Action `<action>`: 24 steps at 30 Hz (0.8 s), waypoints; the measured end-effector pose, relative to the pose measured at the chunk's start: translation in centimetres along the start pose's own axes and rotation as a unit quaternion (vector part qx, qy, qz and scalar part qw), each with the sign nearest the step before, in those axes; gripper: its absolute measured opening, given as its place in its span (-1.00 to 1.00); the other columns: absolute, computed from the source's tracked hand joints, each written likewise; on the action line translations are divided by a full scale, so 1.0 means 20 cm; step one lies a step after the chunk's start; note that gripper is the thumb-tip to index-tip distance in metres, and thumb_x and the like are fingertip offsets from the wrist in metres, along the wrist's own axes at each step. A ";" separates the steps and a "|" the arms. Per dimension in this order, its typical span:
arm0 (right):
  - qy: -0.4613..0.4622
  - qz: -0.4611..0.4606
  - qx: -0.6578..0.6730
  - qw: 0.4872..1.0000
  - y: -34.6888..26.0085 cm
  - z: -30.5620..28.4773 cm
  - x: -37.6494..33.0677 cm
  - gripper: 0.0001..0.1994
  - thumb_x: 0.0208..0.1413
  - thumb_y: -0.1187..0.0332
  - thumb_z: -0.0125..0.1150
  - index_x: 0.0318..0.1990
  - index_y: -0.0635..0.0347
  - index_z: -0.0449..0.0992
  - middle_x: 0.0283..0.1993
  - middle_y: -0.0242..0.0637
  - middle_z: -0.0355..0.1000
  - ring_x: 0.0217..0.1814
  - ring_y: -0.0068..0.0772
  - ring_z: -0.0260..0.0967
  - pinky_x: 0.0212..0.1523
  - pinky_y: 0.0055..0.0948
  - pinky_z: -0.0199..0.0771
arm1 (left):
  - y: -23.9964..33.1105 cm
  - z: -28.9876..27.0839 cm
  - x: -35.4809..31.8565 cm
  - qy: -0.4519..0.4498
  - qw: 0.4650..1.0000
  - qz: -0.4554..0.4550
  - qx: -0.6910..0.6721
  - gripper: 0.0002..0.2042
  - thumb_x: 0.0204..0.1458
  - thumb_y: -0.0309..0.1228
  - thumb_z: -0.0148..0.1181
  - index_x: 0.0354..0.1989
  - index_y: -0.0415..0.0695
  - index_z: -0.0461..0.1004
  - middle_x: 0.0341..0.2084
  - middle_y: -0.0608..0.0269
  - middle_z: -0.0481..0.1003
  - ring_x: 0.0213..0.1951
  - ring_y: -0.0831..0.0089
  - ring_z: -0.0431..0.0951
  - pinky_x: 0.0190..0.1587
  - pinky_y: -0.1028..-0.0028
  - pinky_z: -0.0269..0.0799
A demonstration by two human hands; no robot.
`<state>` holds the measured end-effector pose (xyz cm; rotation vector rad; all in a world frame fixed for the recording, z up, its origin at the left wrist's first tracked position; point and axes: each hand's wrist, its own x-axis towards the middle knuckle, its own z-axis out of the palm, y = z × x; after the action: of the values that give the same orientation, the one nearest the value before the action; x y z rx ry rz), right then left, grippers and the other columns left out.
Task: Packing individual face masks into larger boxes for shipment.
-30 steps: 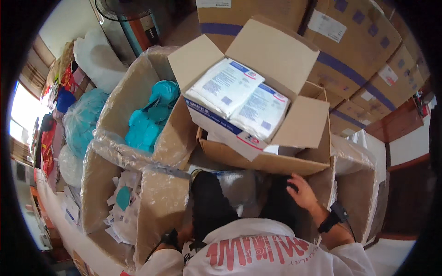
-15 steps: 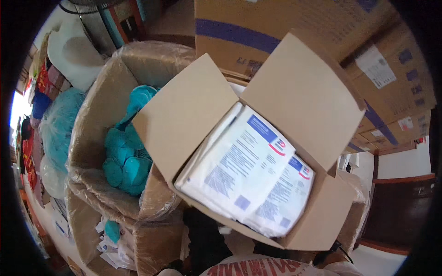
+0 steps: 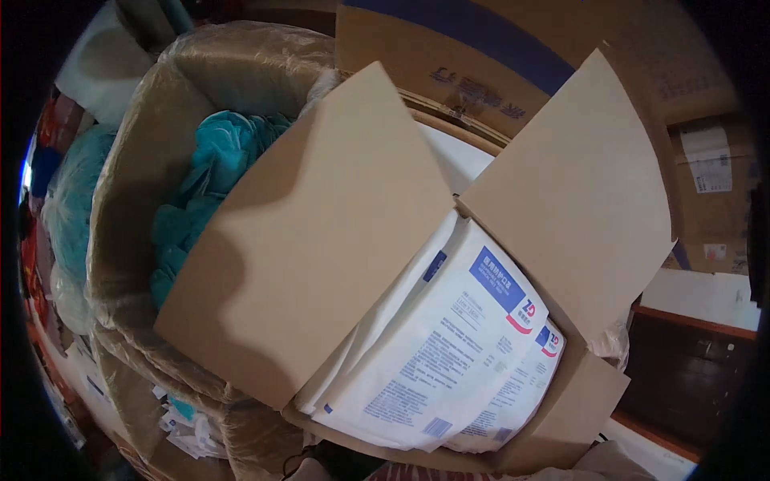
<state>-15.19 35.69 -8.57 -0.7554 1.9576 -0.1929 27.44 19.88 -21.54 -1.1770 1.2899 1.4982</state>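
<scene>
Lying nearest, at 6 o'clock, a strip of pale shirt with red print [image 3: 425, 474] borders the carton's lower edge. The left hand and right hand are out of sight, so whether the fingers are apart, together or clamped on the carton cannot be told. The open cardboard carton [image 3: 361, 446] occupies the centre and lower middle, set obliquely. Within it, from the centre toward 5 o'clock, rest white printed packets [image 3: 433, 345] with blue panels and red marks; they overlap, and a narrow gap separates the lowest from the wall at 5 o'clock.

Three flaps stand spread: a broad left flap [image 3: 313, 232] at 9 o'clock, a tall right flap [image 3: 581, 188] at 2 o'clock and a shorter lower flap [image 3: 573, 413] at 4 o'clock. The first two diverge in a V, leaving the packets uncovered from above.

Beyond, at 10 o'clock, a plastic-lined carton [image 3: 128, 200] holds teal rounded pieces [image 3: 224, 144]; the left flap's edge crosses its mouth, with open room on its far side. White slips [image 3: 192, 437] lie at 8 o'clock. Farther off, a large taped carton [image 3: 497, 60] closes the space at 1 o'clock, and a dark brown panel [image 3: 682, 365] stands at 4 o'clock.
</scene>
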 end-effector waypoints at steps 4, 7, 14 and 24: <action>-0.006 0.004 0.009 1.000 -0.01 0.00 -0.02 -0.68 0.05 0.22 0.07 -0.08 0.18 0.40 -0.20 -0.10 0.41 -0.17 -0.23 0.37 -0.14 -0.36 0.35 | 0.04 -0.07 -0.03 -0.005 1.000 0.002 0.018 -0.64 0.05 -0.18 -0.01 -0.12 -0.20 0.41 -0.30 -0.03 0.47 -0.19 0.22 0.46 -0.12 0.35 0.32; -0.007 0.003 0.015 1.000 -0.02 0.01 -0.02 -0.68 0.05 0.22 0.06 -0.08 0.17 0.40 -0.20 -0.11 0.41 -0.17 -0.23 0.37 -0.15 -0.37 0.36 | 0.07 -0.13 -0.04 -0.006 0.999 0.008 0.036 -0.65 0.05 -0.18 -0.01 -0.12 -0.20 0.41 -0.29 -0.03 0.47 -0.19 0.23 0.46 -0.11 0.35 0.32; -0.002 -0.029 0.022 0.999 0.01 0.06 -0.01 -0.68 0.07 0.21 0.05 -0.08 0.17 0.41 -0.21 -0.12 0.42 -0.19 -0.23 0.38 -0.16 -0.37 0.36 | 0.09 -0.25 -0.07 -0.003 0.995 0.030 0.097 -0.65 0.05 -0.19 -0.01 -0.13 -0.20 0.41 -0.29 -0.03 0.47 -0.18 0.23 0.46 -0.11 0.36 0.32; -0.025 -0.189 0.012 0.982 -0.01 0.13 0.02 -0.68 0.09 0.19 0.03 -0.08 0.17 0.41 -0.23 -0.13 0.43 -0.21 -0.24 0.39 -0.18 -0.38 0.37 | 0.31 -0.54 -0.34 -0.005 0.934 0.164 0.318 -0.66 0.05 -0.21 0.00 -0.13 -0.20 0.41 -0.28 -0.02 0.47 -0.17 0.24 0.46 -0.10 0.36 0.32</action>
<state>-13.04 35.75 -10.05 -1.1031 1.7464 -0.4199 24.54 8.32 -13.88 -0.5464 1.8450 1.1499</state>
